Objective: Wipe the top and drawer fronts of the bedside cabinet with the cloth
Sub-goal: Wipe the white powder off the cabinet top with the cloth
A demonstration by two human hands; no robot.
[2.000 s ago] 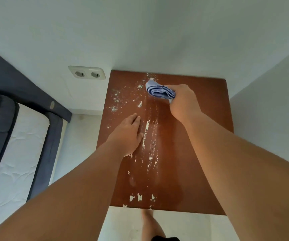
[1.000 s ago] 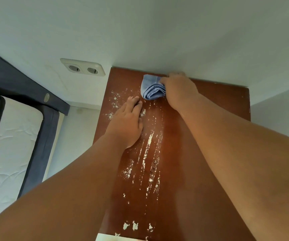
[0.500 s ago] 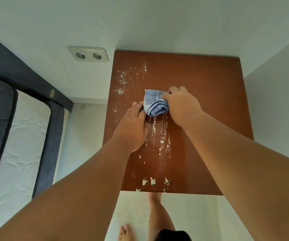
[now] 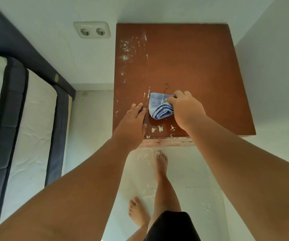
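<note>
The brown top of the bedside cabinet (image 4: pixel 192 63) fills the upper middle of the head view. White powder specks lie along its left part and near its front edge. A folded blue cloth (image 4: pixel 158 106) lies on the top near the front. My right hand (image 4: pixel 186 108) grips the cloth from the right and presses it down. My left hand (image 4: pixel 133 122) rests flat on the top just left of the cloth, fingers straight. The drawer fronts are hidden; only the top's pale front edge shows.
A double wall socket (image 4: pixel 91 30) sits on the white wall left of the cabinet. A mattress with dark blue trim (image 4: pixel 18 119) stands at the left. A white wall (image 4: pixel 271 75) adjoins the cabinet's right side. My bare feet (image 4: pixel 160 162) stand on the pale floor in front.
My right hand has dragged the cloth from the back of the top toward the front edge, clearing the powder streaks in the middle. My left hand has slid back toward the front left.
</note>
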